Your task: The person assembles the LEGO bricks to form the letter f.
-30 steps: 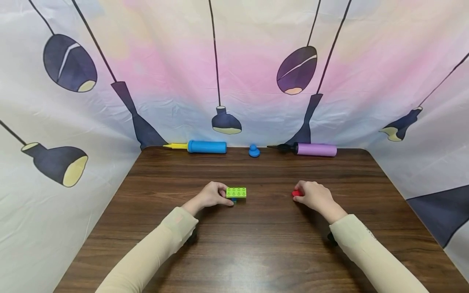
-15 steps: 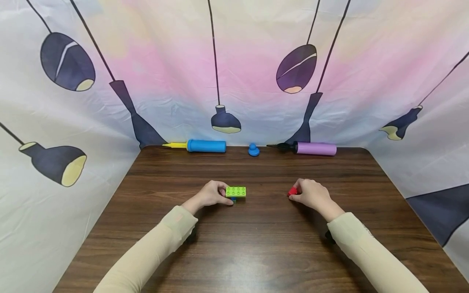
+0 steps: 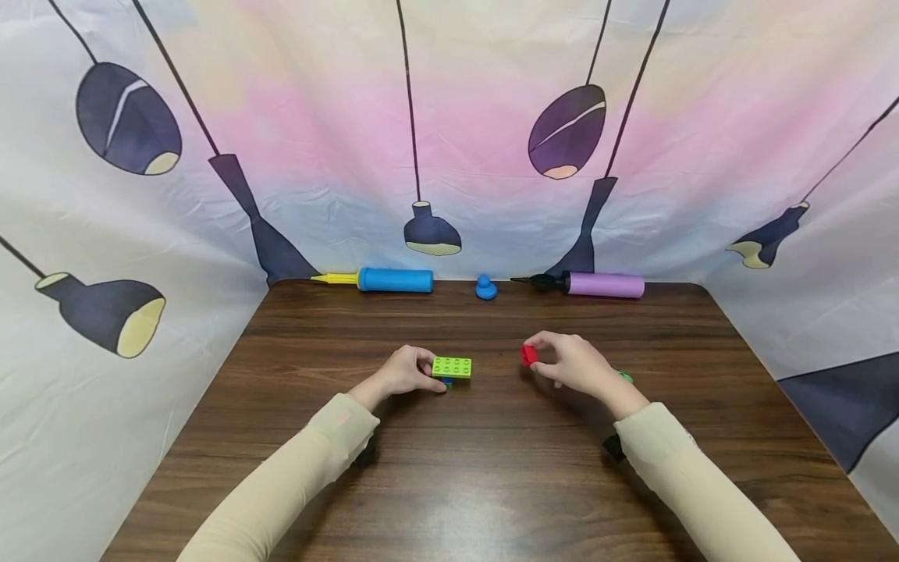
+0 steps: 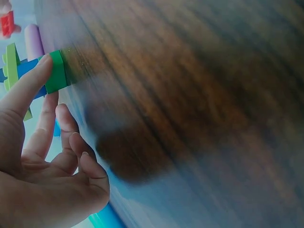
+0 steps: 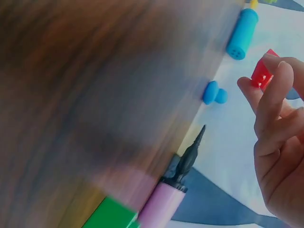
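In the head view my left hand (image 3: 400, 371) pinches a small stack of toy building bricks low at the tabletop. A wide lime-green brick (image 3: 452, 365) with studs forms its top. The left wrist view shows a blue brick (image 4: 29, 67) under that and a green brick (image 4: 56, 72) at the base, with thumb and forefinger around the lower part. My right hand (image 3: 576, 363) holds a small red brick (image 3: 529, 356) between thumb and fingertips, raised to the right of the stack. Its studs face the camera in the right wrist view.
Along the back edge of the wooden table (image 3: 449, 484) lie a blue pump (image 3: 396, 280) with a yellow nozzle, a blue knob-shaped piece (image 3: 486, 287) and a purple pump (image 3: 605, 285). Another green brick (image 3: 625, 376) sits partly hidden behind my right wrist. A patterned cloth (image 3: 477, 140) hangs behind.
My right hand has lifted the red brick and carried it left toward the stack, uncovering a green brick behind the wrist. The left hand and its stack have stayed in place.
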Action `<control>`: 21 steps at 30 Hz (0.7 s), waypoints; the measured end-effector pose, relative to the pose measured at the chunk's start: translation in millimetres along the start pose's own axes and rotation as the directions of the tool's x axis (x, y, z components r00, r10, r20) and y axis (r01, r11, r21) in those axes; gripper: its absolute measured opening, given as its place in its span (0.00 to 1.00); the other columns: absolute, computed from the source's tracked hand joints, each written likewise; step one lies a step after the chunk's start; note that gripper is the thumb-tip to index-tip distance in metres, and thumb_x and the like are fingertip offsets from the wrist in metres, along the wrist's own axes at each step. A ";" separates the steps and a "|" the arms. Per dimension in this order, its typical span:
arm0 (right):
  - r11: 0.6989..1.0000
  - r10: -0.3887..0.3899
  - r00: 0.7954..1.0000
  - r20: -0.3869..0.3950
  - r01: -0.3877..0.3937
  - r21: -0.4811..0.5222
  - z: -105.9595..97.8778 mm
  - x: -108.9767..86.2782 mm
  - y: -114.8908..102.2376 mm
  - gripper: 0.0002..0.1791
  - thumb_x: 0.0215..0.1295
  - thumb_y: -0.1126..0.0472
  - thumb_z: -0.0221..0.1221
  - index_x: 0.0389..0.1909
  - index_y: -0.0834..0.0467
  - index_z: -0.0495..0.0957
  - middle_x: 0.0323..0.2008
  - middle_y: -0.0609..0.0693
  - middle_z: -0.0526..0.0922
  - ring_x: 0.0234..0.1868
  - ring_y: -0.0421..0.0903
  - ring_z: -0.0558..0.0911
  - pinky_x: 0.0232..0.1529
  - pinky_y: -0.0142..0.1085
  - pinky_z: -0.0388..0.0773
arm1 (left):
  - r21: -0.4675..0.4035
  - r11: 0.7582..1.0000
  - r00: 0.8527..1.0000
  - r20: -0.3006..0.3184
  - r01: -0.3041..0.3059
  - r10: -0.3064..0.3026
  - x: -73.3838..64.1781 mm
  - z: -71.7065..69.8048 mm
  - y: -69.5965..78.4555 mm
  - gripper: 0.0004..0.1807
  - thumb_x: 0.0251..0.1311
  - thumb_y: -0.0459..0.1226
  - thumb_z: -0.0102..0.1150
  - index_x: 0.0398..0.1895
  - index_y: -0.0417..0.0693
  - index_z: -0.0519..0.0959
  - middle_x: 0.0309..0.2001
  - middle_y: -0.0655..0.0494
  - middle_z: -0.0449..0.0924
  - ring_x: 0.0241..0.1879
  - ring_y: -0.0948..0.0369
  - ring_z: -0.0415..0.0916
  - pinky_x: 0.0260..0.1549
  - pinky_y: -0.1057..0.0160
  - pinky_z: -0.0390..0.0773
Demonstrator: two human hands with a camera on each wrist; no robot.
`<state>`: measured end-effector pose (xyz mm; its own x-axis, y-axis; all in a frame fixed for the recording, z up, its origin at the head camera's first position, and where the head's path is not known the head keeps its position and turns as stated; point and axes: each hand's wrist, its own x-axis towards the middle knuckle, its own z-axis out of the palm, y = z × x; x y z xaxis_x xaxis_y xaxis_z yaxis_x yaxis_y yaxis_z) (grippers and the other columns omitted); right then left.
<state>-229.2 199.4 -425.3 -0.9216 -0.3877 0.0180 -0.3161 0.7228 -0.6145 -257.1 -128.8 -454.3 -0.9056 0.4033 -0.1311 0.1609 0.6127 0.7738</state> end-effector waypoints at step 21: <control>0.980 -0.151 0.989 0.008 0.148 0.135 24.5 32.4 -43.2 0.21 0.66 0.51 0.61 0.60 0.44 0.74 0.52 0.45 0.78 0.18 0.48 0.79 0.25 0.39 0.74 | 0.054 0.998 1.000 -0.008 -0.010 0.010 0.6 0.2 3.2 0.14 0.43 0.37 0.78 0.30 0.44 0.81 0.23 0.57 0.73 0.25 0.62 0.65 0.28 0.64 0.67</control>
<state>-239.9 141.6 -417.5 -0.8616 -0.4968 0.1043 -0.4161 0.5734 -0.7058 -257.1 -126.5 -452.1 -0.9070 0.4042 -0.1185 0.1906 0.6446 0.7404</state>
